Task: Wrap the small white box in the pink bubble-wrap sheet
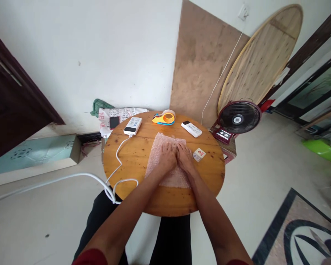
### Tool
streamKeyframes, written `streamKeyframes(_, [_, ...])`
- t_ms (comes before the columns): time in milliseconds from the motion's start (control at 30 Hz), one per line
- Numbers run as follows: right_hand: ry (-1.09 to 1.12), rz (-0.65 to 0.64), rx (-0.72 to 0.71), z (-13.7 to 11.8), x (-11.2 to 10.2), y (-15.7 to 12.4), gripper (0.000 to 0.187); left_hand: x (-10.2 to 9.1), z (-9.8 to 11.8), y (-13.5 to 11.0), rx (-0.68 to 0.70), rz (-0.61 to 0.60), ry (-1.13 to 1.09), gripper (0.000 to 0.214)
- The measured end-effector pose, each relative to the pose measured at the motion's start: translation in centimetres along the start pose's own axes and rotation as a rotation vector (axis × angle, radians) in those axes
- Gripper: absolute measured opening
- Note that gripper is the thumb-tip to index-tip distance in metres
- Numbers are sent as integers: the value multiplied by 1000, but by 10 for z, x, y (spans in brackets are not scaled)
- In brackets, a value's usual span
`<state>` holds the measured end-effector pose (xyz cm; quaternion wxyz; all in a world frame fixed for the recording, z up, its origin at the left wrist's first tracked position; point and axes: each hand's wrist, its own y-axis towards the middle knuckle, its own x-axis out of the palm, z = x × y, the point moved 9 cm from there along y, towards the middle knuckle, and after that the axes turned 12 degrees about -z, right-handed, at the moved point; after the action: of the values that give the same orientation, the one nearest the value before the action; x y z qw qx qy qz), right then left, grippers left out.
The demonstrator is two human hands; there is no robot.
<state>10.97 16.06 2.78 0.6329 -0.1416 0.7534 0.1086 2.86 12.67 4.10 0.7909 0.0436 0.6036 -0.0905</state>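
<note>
A pinkish sheet of bubble wrap lies on the round wooden table in front of me. My left hand rests palm down on it, fingers stretched forward. Close beside it, my right hand lies flat on the wrap's right part, its fingers also extended. The two hands nearly meet near the sheet's upper middle. Whether anything is under the wrap, I cannot tell. Just right of my right hand is a small printed card or packet.
Around the table's far side are a white power bank with a white cable, an orange-and-blue tape dispenser and another white device. A dark phone lies at the left edge. A fan stands at the right.
</note>
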Motion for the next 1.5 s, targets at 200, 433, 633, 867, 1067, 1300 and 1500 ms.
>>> streamKeyframes(200, [8,4,34,0,2,1,46,9,-28,14,-90,58,20,56])
streamKeyframes(433, [25,15,79,4,1,-1,50,12,-33,14,-125,20,29,60])
streamKeyframes(633, [0,102,-59,-7,-11,-7,44,17,-33,15,-125,48,56,61])
streamKeyframes(867, [-12,29,-61,-6,2,-4,42,16,-33,15,-126,52,53,60])
streamKeyframes(1067, [-36,3,36,4,4,-3,45,18,-36,18,-138,47,48,62])
streamKeyframes(1300, [-14,25,29,4,3,-5,47,14,-34,15,-122,81,73,61])
streamKeyframes(1500, [-8,40,31,4,4,-4,47,17,-36,7,-113,60,89,59])
